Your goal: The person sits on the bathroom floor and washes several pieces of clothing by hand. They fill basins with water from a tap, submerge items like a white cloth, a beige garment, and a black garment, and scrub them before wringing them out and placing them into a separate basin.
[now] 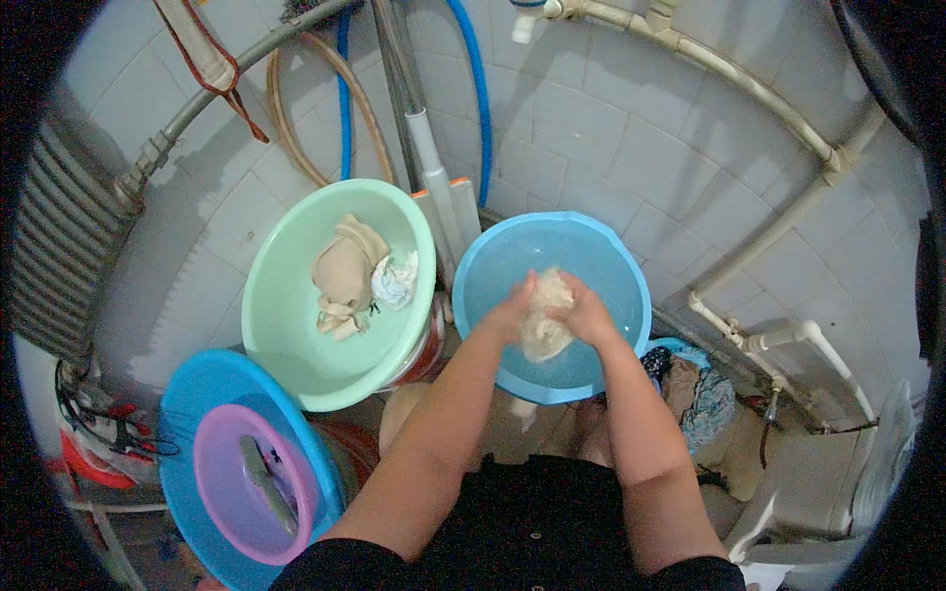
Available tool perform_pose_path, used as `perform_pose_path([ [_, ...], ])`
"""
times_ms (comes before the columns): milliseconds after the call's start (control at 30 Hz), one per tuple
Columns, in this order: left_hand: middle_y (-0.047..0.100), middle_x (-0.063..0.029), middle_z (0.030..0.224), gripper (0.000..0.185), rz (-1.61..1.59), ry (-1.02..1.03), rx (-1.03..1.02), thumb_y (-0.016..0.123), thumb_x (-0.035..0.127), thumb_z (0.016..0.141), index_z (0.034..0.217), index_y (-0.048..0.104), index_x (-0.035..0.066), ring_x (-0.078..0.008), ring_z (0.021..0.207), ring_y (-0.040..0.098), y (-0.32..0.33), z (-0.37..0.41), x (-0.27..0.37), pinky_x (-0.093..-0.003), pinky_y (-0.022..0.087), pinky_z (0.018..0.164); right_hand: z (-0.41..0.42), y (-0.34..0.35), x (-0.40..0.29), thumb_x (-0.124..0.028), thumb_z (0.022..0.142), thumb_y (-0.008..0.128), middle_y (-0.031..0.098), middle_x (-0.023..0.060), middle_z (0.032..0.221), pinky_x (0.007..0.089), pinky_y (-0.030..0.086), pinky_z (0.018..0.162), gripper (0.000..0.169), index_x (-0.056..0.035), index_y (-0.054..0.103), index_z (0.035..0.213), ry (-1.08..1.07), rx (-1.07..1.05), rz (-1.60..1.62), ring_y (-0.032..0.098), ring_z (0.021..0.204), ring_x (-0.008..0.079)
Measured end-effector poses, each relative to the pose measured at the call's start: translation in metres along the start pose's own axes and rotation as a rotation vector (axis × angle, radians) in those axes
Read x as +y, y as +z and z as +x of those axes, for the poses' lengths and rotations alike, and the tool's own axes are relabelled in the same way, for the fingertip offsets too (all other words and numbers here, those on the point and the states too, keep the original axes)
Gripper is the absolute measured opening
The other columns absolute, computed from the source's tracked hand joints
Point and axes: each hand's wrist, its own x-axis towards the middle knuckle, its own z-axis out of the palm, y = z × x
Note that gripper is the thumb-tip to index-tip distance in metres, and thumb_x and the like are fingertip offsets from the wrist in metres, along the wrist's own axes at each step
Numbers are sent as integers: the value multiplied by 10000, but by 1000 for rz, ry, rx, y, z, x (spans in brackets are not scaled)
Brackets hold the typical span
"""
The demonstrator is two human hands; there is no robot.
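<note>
A light blue plastic basin [479, 251] stands before me with water in it. Over the water, a bunched cream-coloured cloth [548, 336] is held between my two hands. My left hand [511, 306] grips its left side, slightly blurred. On the other side, my right hand [587, 306] has its fingers curled over the cloth. To the left, a pale green basin [295, 362] holds a beige garment [347, 262] and a small white and light blue cloth [395, 281].
Lower left, a purple basin [214, 510] containing a greyish-green long object [267, 484] sits inside a blue basin [181, 391]. Crumpled clothes [691, 391] lie right of my basin. Pipes [739, 74] run along the tiled wall; a blue hose [480, 111] hangs there.
</note>
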Motion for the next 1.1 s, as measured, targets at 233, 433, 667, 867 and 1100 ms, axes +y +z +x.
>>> perform_pose_path([
  [233,541,-129,1105,414,-519,111,-137,412,307,889,1185,444,19,-242,972,568,15,4,22,-363,491,800,-13,-5,-45,-198,759,660,411,169,1297,359,365,962,654,-85,360,1329,-92,305,244,444,1153,290],
  [433,537,-126,1140,443,-515,-6,-242,376,352,908,1228,428,51,-254,987,565,33,-23,43,-401,469,839,-16,-10,-62,-140,786,645,436,132,1234,349,424,897,634,-69,322,1327,23,135,1151,479,1088,247],
  [667,463,-104,1265,588,-428,137,-200,323,516,902,1321,339,104,-245,1122,493,30,-10,26,-423,407,934,-10,-10,-76,-101,779,643,540,99,1066,317,463,819,451,-48,438,1177,-128,432,826,544,946,190],
  [867,480,-100,1244,662,-731,-80,-444,254,604,879,1298,369,105,-243,1122,491,36,-52,53,-403,397,950,-17,-1,-88,-85,772,638,506,111,1128,303,437,848,394,-41,483,1131,-341,672,568,498,1012,173],
  [1100,579,-98,1022,410,-455,367,-1,470,415,853,1075,534,77,-248,952,568,17,5,13,-381,458,844,-23,26,-91,-192,878,512,568,66,953,287,453,746,237,-37,518,1058,-102,511,953,533,854,139],
])
